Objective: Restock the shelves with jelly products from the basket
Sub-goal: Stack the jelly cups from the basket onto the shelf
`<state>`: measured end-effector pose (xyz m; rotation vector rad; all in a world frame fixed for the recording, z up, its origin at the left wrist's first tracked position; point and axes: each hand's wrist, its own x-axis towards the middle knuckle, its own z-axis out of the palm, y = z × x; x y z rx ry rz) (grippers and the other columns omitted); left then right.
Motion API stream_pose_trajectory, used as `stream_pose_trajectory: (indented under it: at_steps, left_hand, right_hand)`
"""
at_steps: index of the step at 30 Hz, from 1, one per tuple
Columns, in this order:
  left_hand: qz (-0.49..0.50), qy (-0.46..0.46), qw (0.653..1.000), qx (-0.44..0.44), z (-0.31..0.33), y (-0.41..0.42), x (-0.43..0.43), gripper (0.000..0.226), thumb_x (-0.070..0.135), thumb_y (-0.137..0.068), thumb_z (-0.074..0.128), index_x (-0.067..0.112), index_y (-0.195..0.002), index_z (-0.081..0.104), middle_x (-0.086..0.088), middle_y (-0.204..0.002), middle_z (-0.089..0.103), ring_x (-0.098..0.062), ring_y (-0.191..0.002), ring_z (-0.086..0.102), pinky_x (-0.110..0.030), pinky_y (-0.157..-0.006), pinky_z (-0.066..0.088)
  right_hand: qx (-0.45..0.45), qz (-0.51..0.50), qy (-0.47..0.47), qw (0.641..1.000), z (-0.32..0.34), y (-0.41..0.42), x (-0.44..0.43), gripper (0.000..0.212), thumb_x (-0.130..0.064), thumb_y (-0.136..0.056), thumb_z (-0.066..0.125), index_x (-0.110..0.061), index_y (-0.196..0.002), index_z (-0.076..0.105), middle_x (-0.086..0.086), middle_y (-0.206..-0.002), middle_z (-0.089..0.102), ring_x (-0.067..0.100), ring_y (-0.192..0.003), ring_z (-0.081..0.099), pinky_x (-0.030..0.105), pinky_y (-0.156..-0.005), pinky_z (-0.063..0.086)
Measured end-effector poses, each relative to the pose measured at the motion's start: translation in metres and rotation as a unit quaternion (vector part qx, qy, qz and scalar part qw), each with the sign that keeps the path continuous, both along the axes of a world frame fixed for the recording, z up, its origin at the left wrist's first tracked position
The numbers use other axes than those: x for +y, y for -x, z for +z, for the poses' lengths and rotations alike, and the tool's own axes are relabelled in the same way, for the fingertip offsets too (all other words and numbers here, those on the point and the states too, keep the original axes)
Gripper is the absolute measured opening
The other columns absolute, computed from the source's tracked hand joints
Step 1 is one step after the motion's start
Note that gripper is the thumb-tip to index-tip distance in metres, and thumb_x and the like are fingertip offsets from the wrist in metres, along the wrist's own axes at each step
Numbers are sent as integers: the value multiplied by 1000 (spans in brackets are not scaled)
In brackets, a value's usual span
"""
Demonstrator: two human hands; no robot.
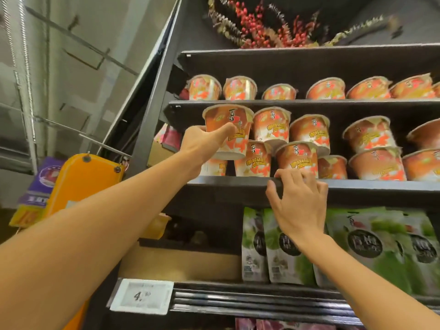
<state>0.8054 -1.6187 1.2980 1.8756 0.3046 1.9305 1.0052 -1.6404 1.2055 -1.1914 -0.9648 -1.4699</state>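
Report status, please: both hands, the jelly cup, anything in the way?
Left hand grips orange jelly cup, above lower cups. Right hand rests on shelf edge, holding nothing. Neighbour cups crowd close beside it, some tilted.

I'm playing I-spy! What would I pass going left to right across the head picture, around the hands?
Purple box → orange basket → left hand, holding a cup → right hand, resting on the shelf edge.
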Motion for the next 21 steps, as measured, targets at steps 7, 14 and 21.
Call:
stream_pose_trajectory:
  at_steps: [7, 14, 21]
  left_hand:
    - [6, -12, 1000, -24, 25, -2, 0, 52, 53, -78, 73, 19, -115, 63, 1, -109, 69, -15, -100, 65, -29, -79, 52]
    - [86, 27, 996, -5, 59, -19, -4, 67, 60, -78, 69, 15, -125, 55, -1, -109, 60, -17, -93, 55, -24, -58, 37]
    - [108, 38, 993, 28, 69, -34, 12, 66, 57, -79, 70, 15, -127, 49, 0, -100, 52, -14, -81, 49, -24, -51, 33]
  right_hand:
    - [7, 3, -27, 1000, 1, 2, 3, 41, -44, -91, 39, -17, -105, 66, -1, -103, 66, 23, -106, 51, 39, -81, 35]
    - [2, 14, -30, 999, 3, -3, 3, 45, -47, -91, 36, -19, -105, 69, -4, -103, 68, 22, -107, 50, 38, -80, 39]
    - [7, 25, -24, 999, 2, -4, 3, 44, -48, -91, 36, -21, -106, 67, -4, -106, 67, 23, -111, 51, 39, -82, 40]
